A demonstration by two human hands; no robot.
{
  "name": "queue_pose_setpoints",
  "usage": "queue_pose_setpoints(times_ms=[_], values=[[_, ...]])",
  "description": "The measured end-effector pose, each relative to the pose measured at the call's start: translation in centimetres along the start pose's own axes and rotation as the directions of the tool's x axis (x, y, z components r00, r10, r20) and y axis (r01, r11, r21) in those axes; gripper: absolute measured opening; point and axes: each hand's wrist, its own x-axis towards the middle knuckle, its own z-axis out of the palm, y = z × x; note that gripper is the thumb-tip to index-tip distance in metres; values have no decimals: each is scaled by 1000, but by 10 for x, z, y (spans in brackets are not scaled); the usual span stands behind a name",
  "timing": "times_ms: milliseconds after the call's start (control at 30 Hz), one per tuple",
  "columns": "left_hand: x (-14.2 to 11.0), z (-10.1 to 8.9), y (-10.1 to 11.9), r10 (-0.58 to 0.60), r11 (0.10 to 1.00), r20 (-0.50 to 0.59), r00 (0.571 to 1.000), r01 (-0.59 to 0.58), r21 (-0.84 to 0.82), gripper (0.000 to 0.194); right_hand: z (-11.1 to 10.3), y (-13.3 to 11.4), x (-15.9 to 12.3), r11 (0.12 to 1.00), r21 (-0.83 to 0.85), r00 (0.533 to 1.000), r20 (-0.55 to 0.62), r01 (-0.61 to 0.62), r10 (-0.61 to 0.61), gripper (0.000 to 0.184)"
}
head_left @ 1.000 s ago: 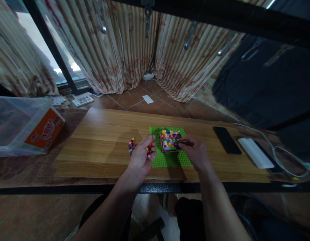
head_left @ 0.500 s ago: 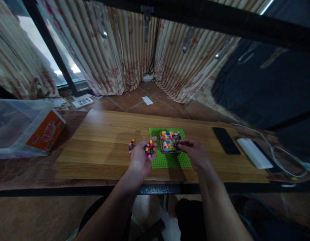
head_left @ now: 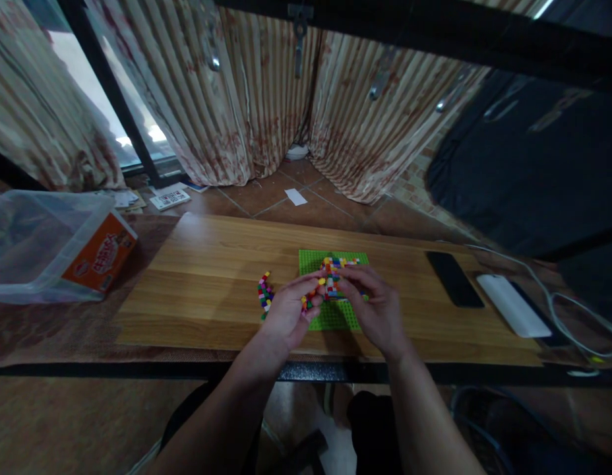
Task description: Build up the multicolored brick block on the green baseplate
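Observation:
A block of small multicoloured bricks (head_left: 336, 267) stands on a green baseplate (head_left: 353, 258) on the wooden table (head_left: 207, 284). My right hand (head_left: 375, 310) hovers over its near side, fingers curled at the bricks and hiding most of the block. My left hand (head_left: 289, 313) is cupped beside it, its fingers closed on a small cluster of coloured bricks (head_left: 310, 300). The two hands nearly touch over the baseplate's front left part. A loose strip of coloured bricks (head_left: 264, 295) lies on the table just left of my left hand.
A clear plastic bin (head_left: 39, 241) with an orange box (head_left: 101, 254) stands at the far left. A black phone (head_left: 454, 287) and a white flat device (head_left: 514, 305) with a cable lie at the right. Curtains hang behind the table.
My right hand moved left from the block's right side to its front. My left hand shifted right with its brick cluster, so the hands now meet over the baseplate.

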Motion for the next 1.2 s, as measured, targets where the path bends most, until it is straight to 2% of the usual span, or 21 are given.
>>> queue_pose_setpoints(times_ms=[167, 333, 433, 633, 867, 1100, 1200], values=[[-1, 2, 1, 24, 999, 12, 1000, -25, 23, 27, 10, -1, -2, 999, 19, 993, 105, -50, 48, 18], [-2, 4, 1, 11, 1000, 22, 1000, -12, 28, 28, 14, 4, -2, 973, 160, 986, 70, -164, 154, 14], [-2, 3, 0, 1, 998, 20, 1000, -2, 57, 24, 13, 5, -2, 974, 164, 987, 47, -159, 153, 13], [-2, 1, -2, -23, 990, 64, 998, 14, 138, 31, 11, 6, -2, 982, 111, 988, 44, -151, 147, 14], [-2, 0, -2, -13, 988, 94, 996, -2, 156, 30, 11, -1, -2, 970, 181, 986, 64, -164, 155, 12], [-1, -2, 1, -66, 982, 154, 986, 37, 185, 28, 8, -3, -1, 911, 299, 959, 108, -284, 263, 16], [-2, -3, 1, -84, 979, 154, 985, 52, 199, 27, 3, 0, 0, 901, 308, 952, 70, -305, 299, 17]])
